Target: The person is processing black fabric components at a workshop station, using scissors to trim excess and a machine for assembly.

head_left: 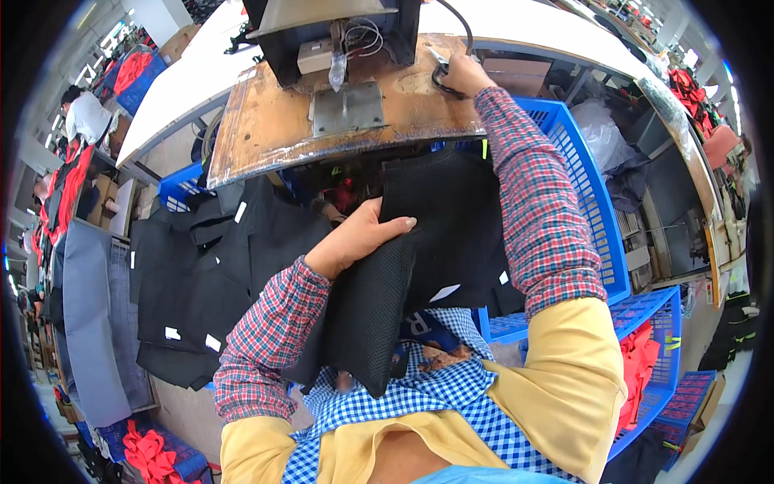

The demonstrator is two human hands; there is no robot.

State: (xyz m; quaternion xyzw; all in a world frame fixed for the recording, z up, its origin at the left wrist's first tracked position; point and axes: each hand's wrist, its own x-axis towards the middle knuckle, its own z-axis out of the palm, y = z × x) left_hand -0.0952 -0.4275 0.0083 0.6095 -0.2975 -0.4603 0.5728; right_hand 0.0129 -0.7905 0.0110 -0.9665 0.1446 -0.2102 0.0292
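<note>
My left hand (359,238) grips the edge of a black mesh fabric piece (367,306), thumb on top and fingers behind it. The piece hangs folded over my lap, and more black fabric (447,218) spreads beside it toward the right, with white labels near its lower edge. Up at the right end of a worn wooden table (266,121), my right hand (468,77) is closed around scissors (440,74) with dark handles; a short silver blade points up and left. My right sleeve passes over the fabric's right side.
A machine (334,28) with a lit bulb and a metal plate (347,109) stands on the table. Black labelled pieces (181,282) are piled at left. Blue crates (592,202) stand at right, one holding red fabric (637,375). A grey cloth (87,323) hangs far left.
</note>
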